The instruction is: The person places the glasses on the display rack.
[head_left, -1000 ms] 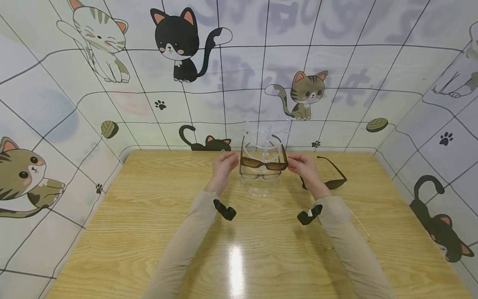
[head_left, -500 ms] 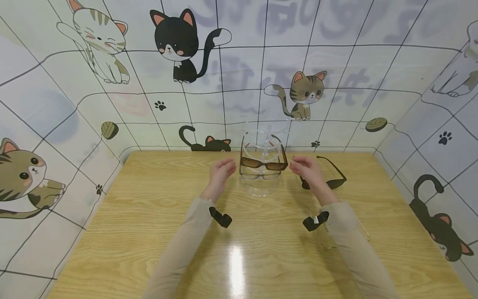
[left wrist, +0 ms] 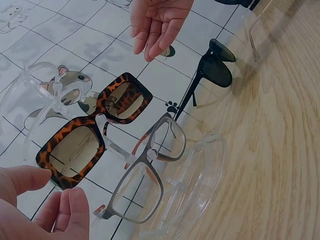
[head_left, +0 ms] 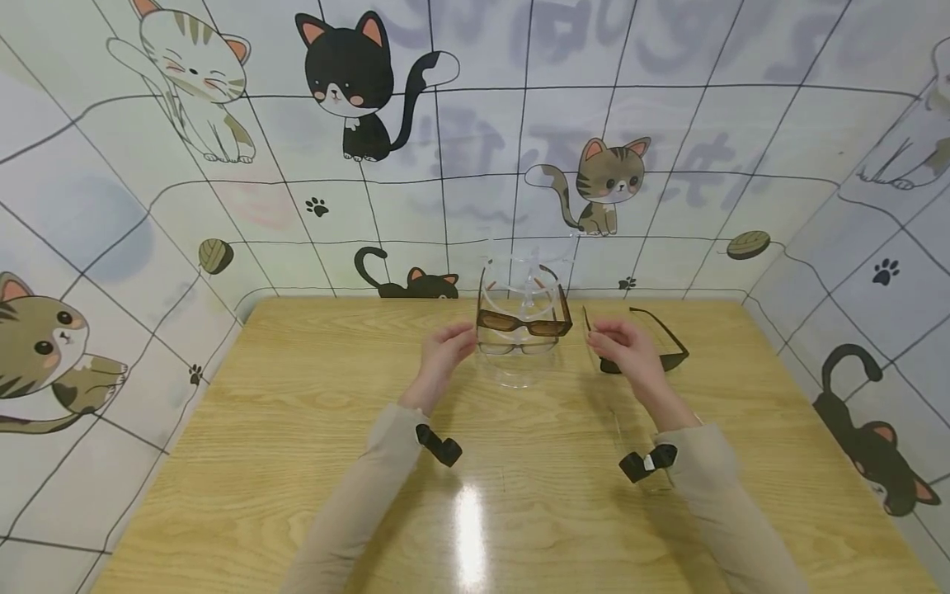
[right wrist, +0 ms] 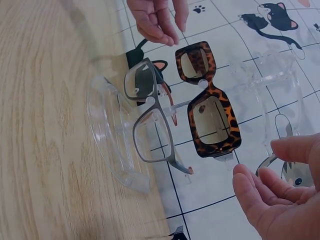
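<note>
Tortoiseshell sunglasses (right wrist: 214,91) sit on a clear display stand (head_left: 514,381), above a pair of grey-framed eyeglasses (left wrist: 137,195) on the same stand. Beside the left hinge of the sunglasses is my left hand (head_left: 443,356), its thumb and fingers relaxed close to the frame corner without gripping it. My right hand (head_left: 631,353) is off to the right of the stand, fingers loosely bent and holding nothing; in the head view it overlaps black sunglasses (head_left: 674,360) lying on the table.
Thin gold wire-rimmed glasses (head_left: 656,490) lie on the wooden table (head_left: 312,462), partly hidden under my right sleeve (head_left: 723,495). A cat-printed sheet (head_left: 475,148) rises directly behind and at both sides of the table.
Both hands have come away from the sides of the tortoiseshell sunglasses. The right has drawn back to the right and toward me; the left dipped lower, then came back near the stand. The glasses stay put.
</note>
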A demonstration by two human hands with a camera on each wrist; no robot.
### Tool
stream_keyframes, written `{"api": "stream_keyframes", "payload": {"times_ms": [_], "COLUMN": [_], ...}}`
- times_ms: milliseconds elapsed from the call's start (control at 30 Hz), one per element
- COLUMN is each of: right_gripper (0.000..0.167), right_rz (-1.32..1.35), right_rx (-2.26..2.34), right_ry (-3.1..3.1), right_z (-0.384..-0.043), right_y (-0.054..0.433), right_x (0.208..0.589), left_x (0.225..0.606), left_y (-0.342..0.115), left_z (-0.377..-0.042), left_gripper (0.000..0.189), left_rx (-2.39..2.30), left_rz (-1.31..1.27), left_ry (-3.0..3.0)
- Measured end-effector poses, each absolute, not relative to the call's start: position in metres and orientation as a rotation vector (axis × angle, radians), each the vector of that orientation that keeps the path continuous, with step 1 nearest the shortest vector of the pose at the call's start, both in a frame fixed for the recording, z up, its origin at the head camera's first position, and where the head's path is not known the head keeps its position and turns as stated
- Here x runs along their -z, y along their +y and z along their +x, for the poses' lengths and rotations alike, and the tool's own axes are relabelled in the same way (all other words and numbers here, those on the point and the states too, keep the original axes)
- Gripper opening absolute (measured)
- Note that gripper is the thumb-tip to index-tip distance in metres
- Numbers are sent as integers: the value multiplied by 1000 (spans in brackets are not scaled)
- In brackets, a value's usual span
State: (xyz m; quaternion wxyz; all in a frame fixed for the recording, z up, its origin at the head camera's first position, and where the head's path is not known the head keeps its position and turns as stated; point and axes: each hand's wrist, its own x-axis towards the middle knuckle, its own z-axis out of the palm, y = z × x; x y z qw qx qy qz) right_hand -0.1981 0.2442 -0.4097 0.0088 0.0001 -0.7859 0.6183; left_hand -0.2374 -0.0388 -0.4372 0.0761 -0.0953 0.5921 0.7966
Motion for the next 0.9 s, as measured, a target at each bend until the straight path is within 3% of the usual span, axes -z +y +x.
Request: {"api": "stream_keyframes", "payload": {"times_ms": [400, 900], "right_gripper": [40, 44], "right_rz": [81, 84], "right_rx": [-1895, -1892], "right_ry": [-2446, -2436], "right_z": [-168, -134], "right_y": [253, 276], "right_x": [407, 407], "left_x": [439, 445], "left_y": [-27, -7], "left_z": [-217, -193], "left_gripper": [31, 32], "left_rx": [-2363, -2293], "left_rz": [-198, -9], "left_ry": [1753, 1756]}}
